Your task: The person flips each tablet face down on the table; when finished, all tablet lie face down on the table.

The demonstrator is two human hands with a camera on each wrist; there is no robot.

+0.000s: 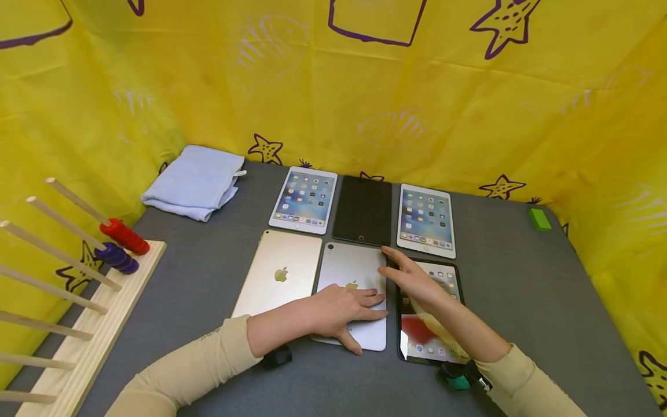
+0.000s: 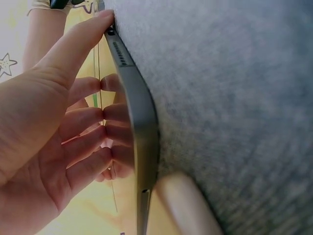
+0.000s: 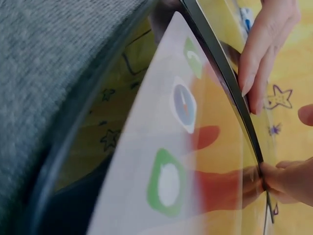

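A: Hands?
B: Left hand (image 1: 346, 310) spread flat on the silver iPad (image 1: 351, 269); right hand (image 1: 417, 284) has thumb and forefinger apart, tips at its top-right corner. Neither pinching

A: Position, step?
B: Near row, middle, back up on the worktop (image 1: 521, 301), between gold iPad (image 1: 276, 266) and black-bezel iPad (image 1: 435, 347). Reads as squaring it into the grid; next move wants light, even nudging, neighbours undisturbed

A: Counts?
B: Six iPads, 3x2. Far row: left white-framed iPad (image 1: 303, 200), dark-screen iPad (image 1: 362, 208), right white-framed iPad (image 1: 426, 220). Two backs up, three lit displays, one dark. One folded blue cloth (image 1: 195, 179), one green block (image 1: 539, 219), one abacus (image 1: 110, 324), seven rods (image 1: 78, 201) visible
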